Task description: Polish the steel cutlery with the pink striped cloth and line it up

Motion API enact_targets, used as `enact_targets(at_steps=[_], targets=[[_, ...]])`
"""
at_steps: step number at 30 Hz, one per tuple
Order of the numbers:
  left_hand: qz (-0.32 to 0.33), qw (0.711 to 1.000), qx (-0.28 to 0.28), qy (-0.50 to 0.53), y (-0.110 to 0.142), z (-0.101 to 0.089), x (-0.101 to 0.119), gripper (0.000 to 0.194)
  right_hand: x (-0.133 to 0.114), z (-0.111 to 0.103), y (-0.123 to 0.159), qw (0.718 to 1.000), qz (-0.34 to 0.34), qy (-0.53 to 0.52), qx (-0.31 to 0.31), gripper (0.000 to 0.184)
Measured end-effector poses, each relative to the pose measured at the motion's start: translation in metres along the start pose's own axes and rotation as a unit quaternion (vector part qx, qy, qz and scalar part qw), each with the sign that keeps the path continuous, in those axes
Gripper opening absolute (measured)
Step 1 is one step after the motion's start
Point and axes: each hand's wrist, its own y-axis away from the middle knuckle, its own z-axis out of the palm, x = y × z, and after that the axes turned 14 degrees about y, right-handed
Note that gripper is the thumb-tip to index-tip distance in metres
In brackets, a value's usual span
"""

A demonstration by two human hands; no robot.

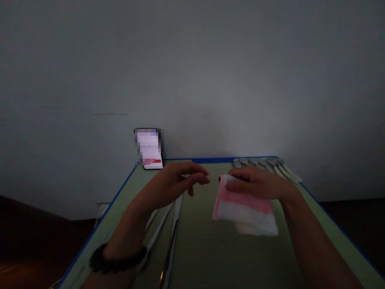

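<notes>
Above the table, my left hand [180, 180] pinches one end of a thin, pale utensil [214, 178] between thumb and fingers. The utensil's other end disappears into a pink and white cloth [246, 206], and its exact kind cannot be made out. My right hand [260, 182] is closed on the cloth, thumb on the near side, around the hidden end. Loose cloth hangs below my right fingers. Several long metal knives [173, 235] lie on the table under and beside my left forearm, which partly covers them.
Several spoons [261, 163] lie side by side at the back right of the pale green, blue-edged table [207, 253]. A phone [150, 146] with a lit screen leans upright at the back left. Behind the table stands a grey wall [192, 80].
</notes>
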Motion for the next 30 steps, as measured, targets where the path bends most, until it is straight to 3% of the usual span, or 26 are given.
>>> enact_targets(at_steps=[3, 9, 15, 20, 25, 30], targets=[[-0.029, 0.999, -0.033, 0.025, 0.002, 0.001, 0.004, 0.028, -0.001, -0.002, 0.003, 1.000, 0.011, 0.017, 0.004, 0.036], [-0.105, 0.993, -0.047, -0.040, 0.000, 0.012, 0.010, 0.032, -0.006, -0.003, 0.001, 0.998, 0.006, 0.069, -0.008, 0.034], [-0.149, 0.985, -0.086, -0.023, -0.001, 0.017, 0.008, 0.037, -0.017, 0.003, -0.002, 0.987, 0.031, 0.156, 0.026, 0.031], [-0.158, 0.981, -0.107, -0.026, 0.000, 0.019, 0.006, 0.033, -0.024, 0.012, -0.008, 0.978, 0.008, 0.199, 0.065, 0.030], [-0.171, 0.975, -0.140, -0.011, -0.002, 0.016, 0.008, 0.036, -0.024, 0.015, -0.010, 0.975, -0.009, 0.213, 0.066, 0.028], [-0.126, 0.983, -0.126, -0.031, -0.004, 0.010, 0.007, 0.033, -0.021, 0.017, -0.012, 0.977, -0.019, 0.200, 0.074, 0.030]])
